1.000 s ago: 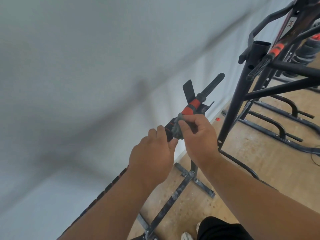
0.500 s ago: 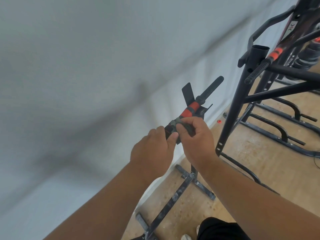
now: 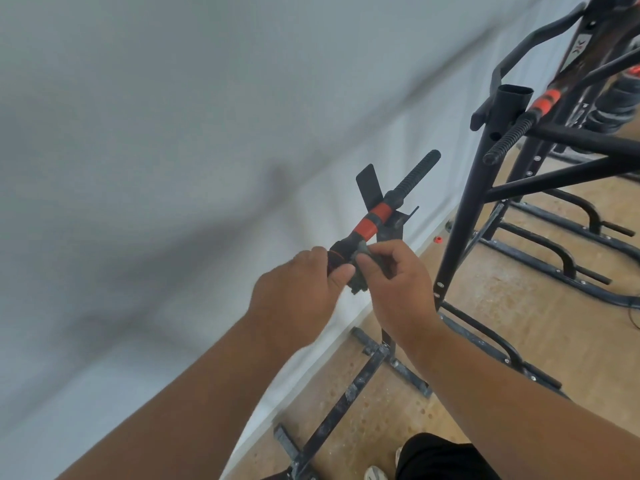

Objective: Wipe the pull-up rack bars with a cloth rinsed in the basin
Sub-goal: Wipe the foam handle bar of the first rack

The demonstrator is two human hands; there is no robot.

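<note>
We have both hands up at the near rack handle (image 3: 372,221), the bar with the orange bands and the ribbed black end that juts toward the white wall (image 3: 173,133). Our left hand (image 3: 294,299) curls round the bar below the orange section, steadying it. Our right hand (image 3: 398,282) pinches the dark cloth (image 3: 360,275) between thumb and fingers and holds it against the bar, just beside the left thumb. No basin is in view

Risks, as we judge them: the cloth is bunched small, so it could slip out of the pinch and drop to the dusty floor (image 3: 519,323), picking up grit. With the hands nearly touching, a stroke back could jam the cloth into the left fingers. The metal plates (image 3: 369,183) beside the bar have thin edges that might snag the cloth or catch a knuckle on a long push

Counts: two hands, one cloth, two orange-banded ribbed handles in sight, this one and another (image 3: 519,124) on the black pull-up rack (image 3: 464,220) to the right, and one small red bit (image 3: 438,239) on the floor by the wall
</note>
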